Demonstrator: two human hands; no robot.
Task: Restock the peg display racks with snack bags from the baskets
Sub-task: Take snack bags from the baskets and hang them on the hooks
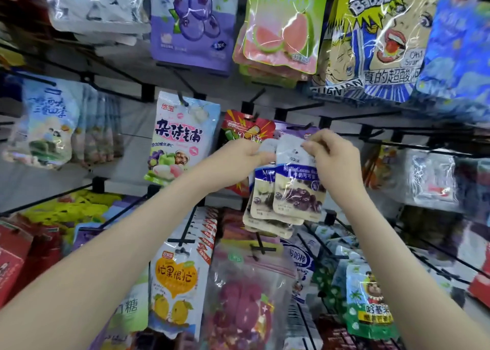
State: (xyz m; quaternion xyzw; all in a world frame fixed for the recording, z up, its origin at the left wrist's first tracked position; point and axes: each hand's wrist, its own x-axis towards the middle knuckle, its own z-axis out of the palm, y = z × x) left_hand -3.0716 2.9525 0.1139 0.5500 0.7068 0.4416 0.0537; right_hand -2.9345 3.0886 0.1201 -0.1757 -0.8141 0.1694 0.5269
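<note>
- Hands first: our left hand [238, 161] reaches in from the lower left with its fingers curled, and it pinches the top edge of the rear packs in a small bunch of snack bags [291, 196].
- Our right hand [331, 158] comes in from the lower right; thumb and fingertips close on the top corner of the front pack of the same bunch.
- These snack bags are white and dark blue with dark round pieces printed on them. Several lie fanned one behind another and hang down from our two hands.
- We hold the bunch at the middle row of the black peg rack [147, 92], in front of a red bag [246, 127] and a purple bag [294, 127].
- Whether the bunch sits on a peg we cannot tell, since our fingers cover its top.
- To the left of our left hand hangs a white bag with red characters [180, 137]. Above hang a blueberry bag [191, 23] and a guava bag [283, 29], and below is a mango bag [177, 288].
</note>
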